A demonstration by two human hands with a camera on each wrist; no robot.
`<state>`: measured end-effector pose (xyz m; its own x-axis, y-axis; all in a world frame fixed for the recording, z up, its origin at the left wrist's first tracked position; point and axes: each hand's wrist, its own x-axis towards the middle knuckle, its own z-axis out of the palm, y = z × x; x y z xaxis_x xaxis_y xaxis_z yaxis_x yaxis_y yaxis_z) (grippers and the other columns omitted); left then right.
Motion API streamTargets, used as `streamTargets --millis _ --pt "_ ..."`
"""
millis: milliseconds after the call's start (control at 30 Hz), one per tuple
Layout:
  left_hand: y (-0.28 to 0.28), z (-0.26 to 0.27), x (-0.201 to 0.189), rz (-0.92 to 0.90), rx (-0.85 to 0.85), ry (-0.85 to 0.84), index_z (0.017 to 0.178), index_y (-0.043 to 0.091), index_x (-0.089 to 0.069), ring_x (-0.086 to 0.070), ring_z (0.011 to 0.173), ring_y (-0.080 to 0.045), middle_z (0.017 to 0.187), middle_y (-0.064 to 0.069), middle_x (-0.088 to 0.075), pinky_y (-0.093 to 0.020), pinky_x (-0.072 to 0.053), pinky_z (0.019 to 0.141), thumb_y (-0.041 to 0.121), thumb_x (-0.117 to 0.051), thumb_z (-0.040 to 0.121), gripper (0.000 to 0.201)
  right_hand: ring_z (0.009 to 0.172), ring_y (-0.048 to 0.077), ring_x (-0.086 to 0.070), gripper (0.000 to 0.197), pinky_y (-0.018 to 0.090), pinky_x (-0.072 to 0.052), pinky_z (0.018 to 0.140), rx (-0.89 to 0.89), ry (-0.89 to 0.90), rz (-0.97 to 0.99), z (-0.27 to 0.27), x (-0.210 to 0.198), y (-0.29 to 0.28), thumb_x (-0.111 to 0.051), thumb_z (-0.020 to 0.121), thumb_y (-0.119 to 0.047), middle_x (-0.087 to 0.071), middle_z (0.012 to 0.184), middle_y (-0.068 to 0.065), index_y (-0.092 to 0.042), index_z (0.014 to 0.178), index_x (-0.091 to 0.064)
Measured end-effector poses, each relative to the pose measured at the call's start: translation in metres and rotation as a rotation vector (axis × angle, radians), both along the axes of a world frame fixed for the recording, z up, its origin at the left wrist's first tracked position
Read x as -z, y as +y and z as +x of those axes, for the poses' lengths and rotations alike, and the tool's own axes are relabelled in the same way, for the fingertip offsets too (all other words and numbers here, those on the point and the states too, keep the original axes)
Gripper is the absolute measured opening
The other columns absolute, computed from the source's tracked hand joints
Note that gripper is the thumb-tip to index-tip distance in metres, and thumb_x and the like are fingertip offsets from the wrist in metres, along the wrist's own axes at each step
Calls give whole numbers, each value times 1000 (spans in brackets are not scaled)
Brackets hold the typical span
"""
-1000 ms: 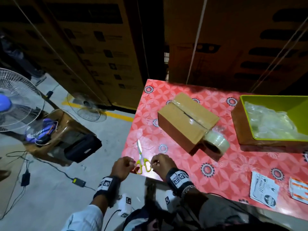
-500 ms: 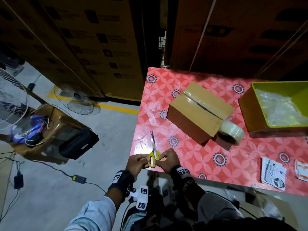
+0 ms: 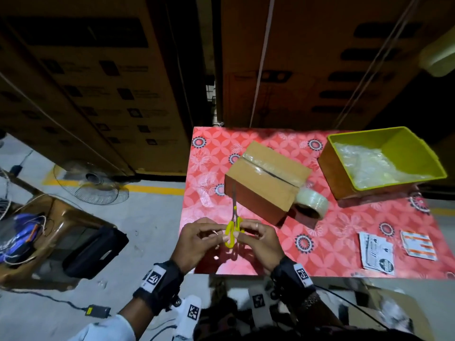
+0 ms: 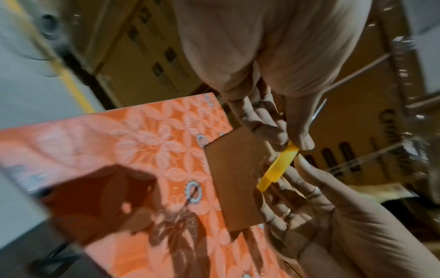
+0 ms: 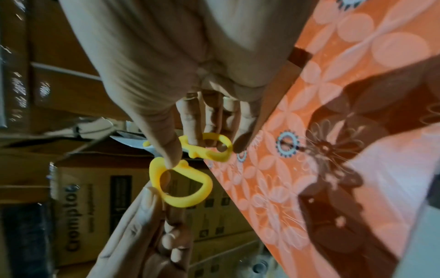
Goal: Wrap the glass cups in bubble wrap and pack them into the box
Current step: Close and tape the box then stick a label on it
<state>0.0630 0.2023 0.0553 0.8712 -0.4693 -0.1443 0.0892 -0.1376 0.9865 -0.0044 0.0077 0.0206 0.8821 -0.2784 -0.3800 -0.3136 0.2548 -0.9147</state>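
Yellow-handled scissors (image 3: 232, 232) are held over the near left edge of the red floral table (image 3: 344, 237), blades pointing at the cardboard box (image 3: 266, 178). My left hand (image 3: 221, 238) pinches one handle loop between thumb and fingers (image 4: 297, 139). My right hand (image 3: 240, 233) holds the other side, thumb on one loop and fingers at the other loop (image 5: 209, 144). The box stands mid-table with clear tape along its top seam. A green bin (image 3: 369, 134) at the back right holds bubble wrap (image 3: 369, 166). No glass cup is in view.
A roll of clear tape (image 3: 311, 203) leans against the box's right side. Two printed papers (image 3: 376, 252) lie near the table's front right. Left of the table, on the floor, stand a fan (image 3: 91, 183) and a brown stool (image 3: 61, 217). Tall cartons stand behind.
The scissors have come up off the table into both hands, and their blades now point at the box. The head view has shifted towards the table.
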Motion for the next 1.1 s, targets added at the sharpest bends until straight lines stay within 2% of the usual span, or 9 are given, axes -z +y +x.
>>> streamTargets --millis 133,267,367,433,533,667,900,1000,1100 --pt "-46 0 -23 9 142 -140 110 25 -82 -65 76 -34 92 -11 -64 -44 -55 69 27 -86 84 26 107 28 -69 23 44 -53 97 72 -127 -32 -13 -27 -37 -86 72 -17 -74 110 9 -11 93 -81" --pt "-90 -3 -33 10 90 -154 102 13 -82 -71 70 -24 94 -10 -69 -26 -54 65 7 -77 91 14 83 33 -59 34 40 -48 73 223 -60 164 -31 -25 -84 -85 66 -21 -71 95 26 -11 98 -78" --pt "-112 -3 -12 92 16 -49 94 12 -81 -73 74 -24 91 -3 -77 -28 -54 66 3 -75 92 11 81 27 -66 57 29 -52 64 299 -38 253 -49 -22 -114 -98 53 -35 -73 99 22 -8 99 -77" --pt "-127 -8 8 174 57 40 94 12 -81 -72 78 -19 89 -5 -78 -29 -55 72 2 -75 91 12 80 23 -70 51 27 -57 62 337 -38 333 -61 -22 -127 -90 65 -33 -72 99 21 -3 102 -74" --pt "-159 -29 36 202 146 213 110 9 -76 -72 88 -18 103 -13 -75 -30 -60 81 -4 -73 91 24 79 23 -69 43 29 -58 62 365 -38 432 -76 -18 -142 -72 80 -31 -71 100 19 4 104 -69" --pt "-215 -50 61 110 219 283 134 18 -64 -67 118 -6 127 0 -71 -33 -58 97 6 -76 92 45 73 24 -67 45 31 -55 58 307 -27 514 -88 -20 -159 -70 78 -49 -68 93 18 -5 88 -69" --pt "-289 -53 79 -206 -302 583 113 4 -68 -71 96 -30 109 -19 -75 -41 -58 81 31 -91 73 53 73 19 -68 65 29 -52 58 327 -67 383 -91 -21 -201 -90 49 -71 -72 88 10 -16 80 -76" --pt "-314 -56 69 -225 -484 569 104 3 -62 -71 74 -18 89 -9 -75 -29 -57 66 12 -86 82 34 73 16 -67 62 25 -54 60 392 -76 323 -83 -23 -229 -91 56 -64 -71 88 9 -12 85 -73" --pt "-336 -54 67 -182 -661 548 109 2 -60 -64 76 -18 90 -6 -71 -29 -55 69 18 -92 77 48 76 17 -65 43 25 -56 63 351 -10 267 -71 -24 -246 -76 79 -49 -71 92 12 -8 89 -71"
